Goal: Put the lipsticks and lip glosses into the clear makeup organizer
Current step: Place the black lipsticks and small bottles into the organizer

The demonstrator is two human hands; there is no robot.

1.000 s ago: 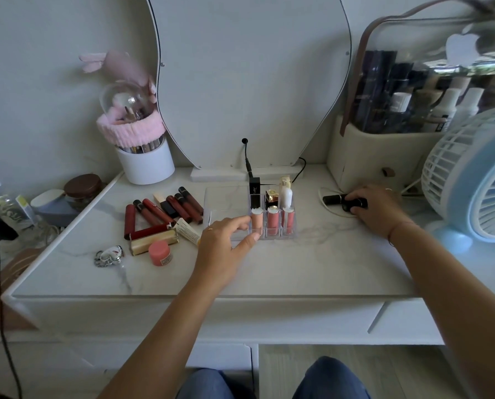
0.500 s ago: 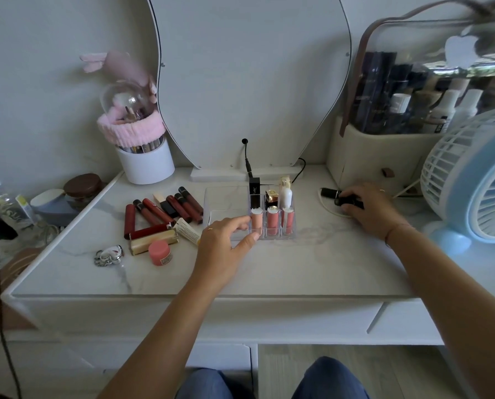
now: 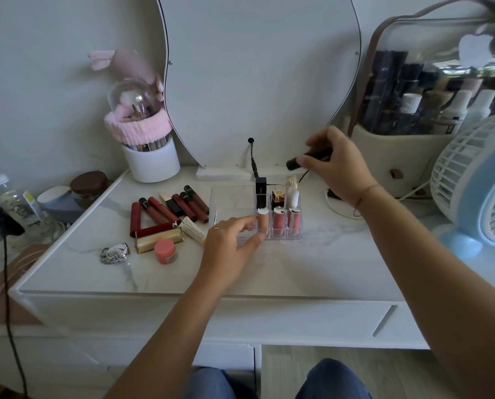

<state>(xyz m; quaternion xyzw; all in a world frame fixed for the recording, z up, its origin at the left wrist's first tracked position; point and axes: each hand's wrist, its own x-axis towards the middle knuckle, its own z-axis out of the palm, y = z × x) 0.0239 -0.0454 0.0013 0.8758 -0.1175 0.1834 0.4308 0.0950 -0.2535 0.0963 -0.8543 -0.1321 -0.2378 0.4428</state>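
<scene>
Right hand (image 3: 337, 162) grips a dark, blurred lipstick (image 3: 308, 158), seemingly above the organizer (image 3: 278, 223).

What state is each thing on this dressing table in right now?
Black tube: lifted off the table, held in right hand.
Clear organizer: upright, partly filled, steadied by left hand.
Dark red tubes: lying loose on table.
Pink jar: closed.
</scene>
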